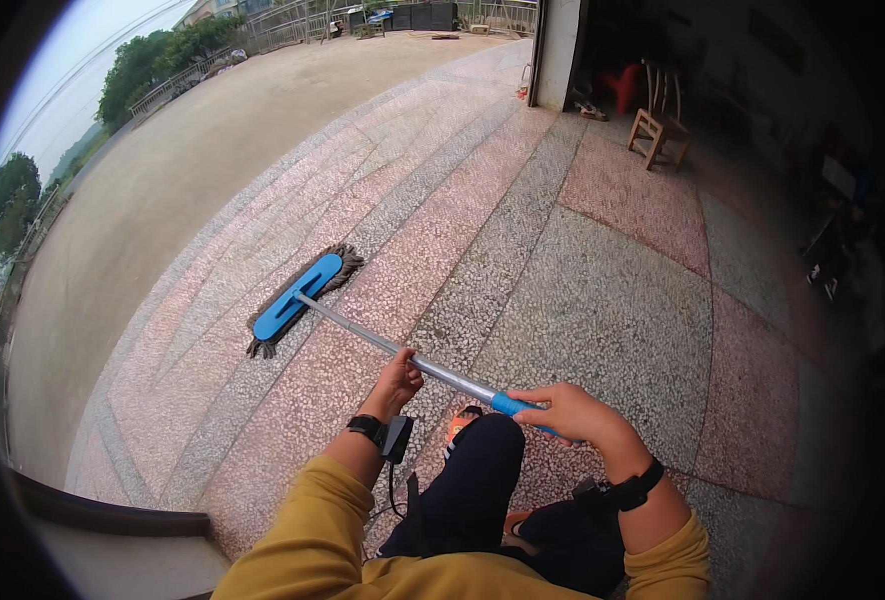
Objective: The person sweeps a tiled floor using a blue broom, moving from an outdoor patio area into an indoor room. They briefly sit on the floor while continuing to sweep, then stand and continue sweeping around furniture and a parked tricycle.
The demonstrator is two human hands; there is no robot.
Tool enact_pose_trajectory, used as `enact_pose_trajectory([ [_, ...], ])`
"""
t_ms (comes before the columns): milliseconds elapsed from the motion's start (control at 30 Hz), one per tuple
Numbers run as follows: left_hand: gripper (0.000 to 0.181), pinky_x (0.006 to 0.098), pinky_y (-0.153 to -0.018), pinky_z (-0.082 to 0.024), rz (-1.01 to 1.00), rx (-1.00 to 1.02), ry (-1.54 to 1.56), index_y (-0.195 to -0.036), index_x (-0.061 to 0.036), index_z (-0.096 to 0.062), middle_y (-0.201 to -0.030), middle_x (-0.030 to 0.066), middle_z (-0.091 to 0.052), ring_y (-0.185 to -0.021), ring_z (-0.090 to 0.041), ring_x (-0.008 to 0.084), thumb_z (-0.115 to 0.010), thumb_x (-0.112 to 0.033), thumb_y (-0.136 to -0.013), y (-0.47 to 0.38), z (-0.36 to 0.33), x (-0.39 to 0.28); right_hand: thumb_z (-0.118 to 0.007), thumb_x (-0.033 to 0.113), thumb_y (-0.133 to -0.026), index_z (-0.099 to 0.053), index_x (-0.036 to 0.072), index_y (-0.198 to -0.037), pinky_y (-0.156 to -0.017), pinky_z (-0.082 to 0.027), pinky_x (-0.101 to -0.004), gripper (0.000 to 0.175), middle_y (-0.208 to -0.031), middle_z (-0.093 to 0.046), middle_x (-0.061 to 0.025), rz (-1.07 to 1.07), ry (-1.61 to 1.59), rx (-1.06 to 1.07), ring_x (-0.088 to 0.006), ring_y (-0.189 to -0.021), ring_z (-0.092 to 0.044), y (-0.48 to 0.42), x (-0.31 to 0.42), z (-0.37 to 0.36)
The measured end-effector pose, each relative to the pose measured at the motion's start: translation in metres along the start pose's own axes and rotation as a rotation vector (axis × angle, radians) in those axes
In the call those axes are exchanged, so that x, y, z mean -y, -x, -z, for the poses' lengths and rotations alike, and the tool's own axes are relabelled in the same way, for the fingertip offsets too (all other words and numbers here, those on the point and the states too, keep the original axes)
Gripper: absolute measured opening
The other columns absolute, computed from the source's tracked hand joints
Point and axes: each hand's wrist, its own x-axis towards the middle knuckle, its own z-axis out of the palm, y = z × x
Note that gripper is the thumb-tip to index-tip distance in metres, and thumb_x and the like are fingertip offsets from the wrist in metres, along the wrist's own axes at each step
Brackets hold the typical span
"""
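A flat dust mop lies with its blue plate (pixel 297 297) and grey fringed pad (pixel 349 264) on the terrazzo floor (pixel 600 300), ahead and to the left. Its metal pole (pixel 367 334) slants up towards me and ends in a blue grip (pixel 514 406). My left hand (pixel 400 381) is closed around the pole near its middle. At the upper end, my right hand (pixel 574 414) holds the blue grip, with the thumb and fingers about it. The far tip of the grip is partly hidden under the right hand.
A wooden chair (pixel 658 127) stands in the dark room at the upper right, near a red object (pixel 622 86) and shoes (pixel 591 111). A wall end (pixel 560 56) marks the doorway. A low ledge (pixel 112 517) is at lower left. Beyond the terrazzo lies a concrete yard (pixel 187 142).
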Motion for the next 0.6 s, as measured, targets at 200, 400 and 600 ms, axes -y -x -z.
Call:
enact_pose_trajectory([
  [200,0.020,0.0209,-0.043,-0.028,0.331,0.305,0.034,-0.075,-0.0120,-0.047,-0.058,-0.0028,-0.040,-0.048,-0.036,0.0077,-0.054,-0.027,-0.086,0.107,-0.023,0.068,-0.061,0.028,-0.080,-0.055,0.025,-0.116,-0.042,-0.034,-0.0211,0.037,-0.064,-0.054,0.0013,-0.164,0.212,0.020,-0.0055,-0.047,-0.042,0.117,-0.005,0.054],
  [400,0.040,0.0198,-0.039,-0.025,0.761,0.610,-0.205,-0.092,-0.0081,-0.055,-0.064,-0.0021,-0.049,-0.044,-0.033,0.0063,-0.043,-0.046,-0.087,0.199,-0.083,0.106,-0.068,0.023,-0.074,-0.064,0.012,-0.101,-0.043,-0.034,-0.0189,0.030,-0.062,-0.060,-0.0010,-0.153,0.282,-0.259,-0.0045,-0.048,-0.047,0.250,0.023,0.090],
  [600,0.047,0.0189,-0.040,-0.033,0.714,0.827,-0.243,-0.103,-0.0073,-0.052,-0.095,0.0060,-0.060,-0.048,-0.041,0.0062,-0.038,-0.049,-0.087,0.227,-0.122,0.120,-0.066,0.011,-0.068,-0.066,-0.002,-0.081,-0.046,-0.039,-0.0202,0.019,-0.059,-0.060,-0.0055,-0.085,0.432,-0.688,-0.0072,-0.051,-0.054,0.288,0.054,0.097],
])
